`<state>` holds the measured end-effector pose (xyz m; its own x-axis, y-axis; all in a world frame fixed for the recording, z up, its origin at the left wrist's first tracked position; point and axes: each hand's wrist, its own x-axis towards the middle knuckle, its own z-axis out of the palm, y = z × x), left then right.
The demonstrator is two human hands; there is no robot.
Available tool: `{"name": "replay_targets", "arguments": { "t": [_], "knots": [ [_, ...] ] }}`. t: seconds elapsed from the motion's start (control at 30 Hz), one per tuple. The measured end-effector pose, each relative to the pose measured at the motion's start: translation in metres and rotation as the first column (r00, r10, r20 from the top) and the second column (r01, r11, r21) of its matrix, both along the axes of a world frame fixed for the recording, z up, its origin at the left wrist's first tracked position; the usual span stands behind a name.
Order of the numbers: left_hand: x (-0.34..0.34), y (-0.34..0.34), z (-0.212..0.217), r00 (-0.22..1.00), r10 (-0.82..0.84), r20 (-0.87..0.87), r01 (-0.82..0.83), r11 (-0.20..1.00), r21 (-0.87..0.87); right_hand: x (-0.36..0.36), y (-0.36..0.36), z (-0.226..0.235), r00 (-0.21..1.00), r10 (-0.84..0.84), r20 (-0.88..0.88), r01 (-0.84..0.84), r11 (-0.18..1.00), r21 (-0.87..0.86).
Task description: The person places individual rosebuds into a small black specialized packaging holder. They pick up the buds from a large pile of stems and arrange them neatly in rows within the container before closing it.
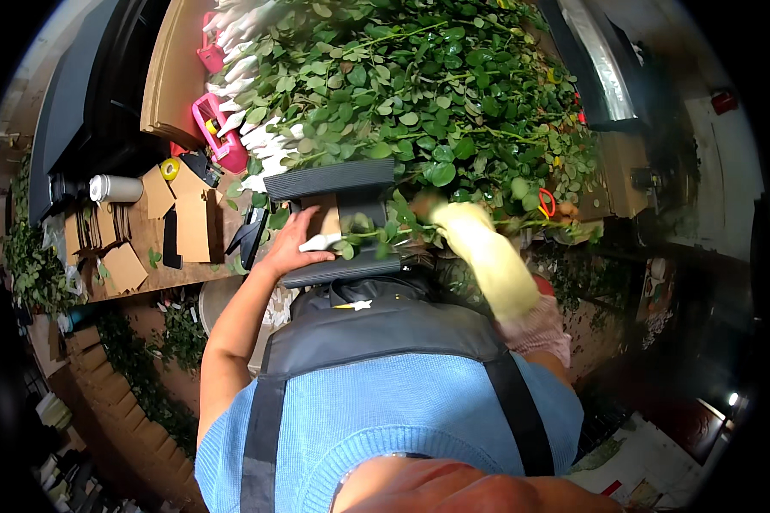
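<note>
My left hand (293, 245), bare, lies with fingers extended at the left side of a black ribbed holder (329, 178), against a brown cardboard piece (321, 215) in it. Beside its thumb rests a white-sleeved flower bud (320, 243); its leafy stem (370, 236) runs right across the holder. My right hand (436, 207) wears a long pale-yellow glove and is over the leaves just right of the holder. Motion smears its fingers, so whether they grip a stem is hidden. Beyond both hands spreads a thick pile of leafy green stems (419, 103).
More white-sleeved buds (269, 150) line the pile's left edge, beside a pink tape dispenser (218, 132). Cardboard pieces (195, 224), a white cup (116, 189) and a yellow tape roll (170, 168) sit on the left table. Red-handled scissors (547, 203) lie at right.
</note>
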<state>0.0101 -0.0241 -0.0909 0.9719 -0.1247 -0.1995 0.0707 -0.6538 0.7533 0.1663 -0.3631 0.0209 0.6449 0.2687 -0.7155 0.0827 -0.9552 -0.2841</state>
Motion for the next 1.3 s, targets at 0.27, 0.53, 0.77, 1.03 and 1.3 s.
{"name": "replay_targets", "arguments": {
  "t": [0.27, 0.53, 0.77, 1.03, 1.3],
  "knots": [
    [-0.007, 0.0, -0.001, 0.984, -0.176, 0.037, 0.171, 0.98, 0.103, 0.058, 0.014, -0.017, 0.785, 0.556, 0.274, -0.483, 0.826, -0.292],
    [0.007, -0.001, 0.005, 0.971, -0.237, -0.026, 0.238, 0.966, 0.098, 0.128, 0.092, -0.006, 0.729, 0.552, 0.405, -0.509, 0.832, -0.219],
    [-0.005, 0.0, 0.003, 0.982, -0.186, 0.042, 0.183, 0.98, 0.079, 0.075, 0.042, 0.125, 0.235, -0.172, 0.957, -0.813, 0.504, 0.29],
    [-0.008, -0.004, -0.001, 0.996, 0.045, 0.081, -0.028, 0.98, -0.197, 0.018, 0.023, -0.007, 0.967, -0.253, 0.008, 0.245, 0.928, -0.28],
    [-0.01, -0.001, -0.003, 0.993, -0.096, -0.066, 0.086, 0.987, -0.134, 0.045, 0.026, -0.02, 0.706, 0.456, 0.542, -0.417, 0.886, -0.202]
  ]
}}
